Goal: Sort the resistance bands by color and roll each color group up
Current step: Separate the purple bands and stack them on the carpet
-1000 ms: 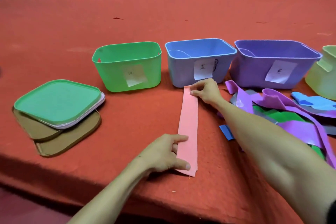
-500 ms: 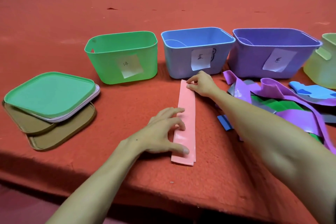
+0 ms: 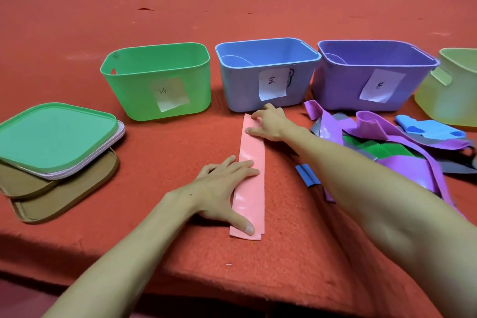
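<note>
Here we pin the pink resistance band (image 3: 251, 162) flat on the counter (image 3: 180, 20): our left hand (image 3: 222, 188) lies spread over its near end, our right hand (image 3: 271, 122), fingers loose, presses its far end.

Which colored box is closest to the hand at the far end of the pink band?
The blue box, between the green box and the purple box. The right hand rests on the pink band just in front of it.

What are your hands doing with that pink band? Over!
Left hand flat on long pink rubber resistance band, near end. Right hand touching far end. Band flat, unrolled. Purple-green-blue band pile to its right, apart.
</note>
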Tool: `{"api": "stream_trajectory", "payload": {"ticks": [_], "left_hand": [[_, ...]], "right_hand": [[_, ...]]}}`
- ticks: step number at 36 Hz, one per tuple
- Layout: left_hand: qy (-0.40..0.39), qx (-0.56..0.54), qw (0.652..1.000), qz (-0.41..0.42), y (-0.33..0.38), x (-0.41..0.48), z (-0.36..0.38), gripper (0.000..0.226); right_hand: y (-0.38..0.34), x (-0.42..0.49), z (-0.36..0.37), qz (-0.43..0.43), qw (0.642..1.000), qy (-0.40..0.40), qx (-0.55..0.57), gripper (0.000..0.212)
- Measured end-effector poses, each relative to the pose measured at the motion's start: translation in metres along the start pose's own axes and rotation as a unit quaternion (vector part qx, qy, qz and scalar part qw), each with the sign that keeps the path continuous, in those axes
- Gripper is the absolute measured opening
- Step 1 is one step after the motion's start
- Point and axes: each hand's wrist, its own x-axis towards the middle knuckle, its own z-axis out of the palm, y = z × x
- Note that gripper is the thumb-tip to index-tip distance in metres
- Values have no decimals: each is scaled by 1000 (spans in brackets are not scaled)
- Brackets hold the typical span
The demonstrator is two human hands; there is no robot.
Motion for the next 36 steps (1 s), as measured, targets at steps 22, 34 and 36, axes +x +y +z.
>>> {"api": "stream_trajectory", "payload": {"ticks": [22, 34, 36], "left_hand": [[182, -39, 981, 57, 100, 50, -8, 25], [180, 28, 982, 54, 143, 66, 19, 20], [187, 44, 980, 58, 145, 67, 21, 19]], "right_hand": [[61, -236, -140, -72, 996, 21, -52, 19], [87, -307, -103, -45, 998, -36, 12, 22], [87, -310, -96, -43, 998, -50, 15, 22]]}}
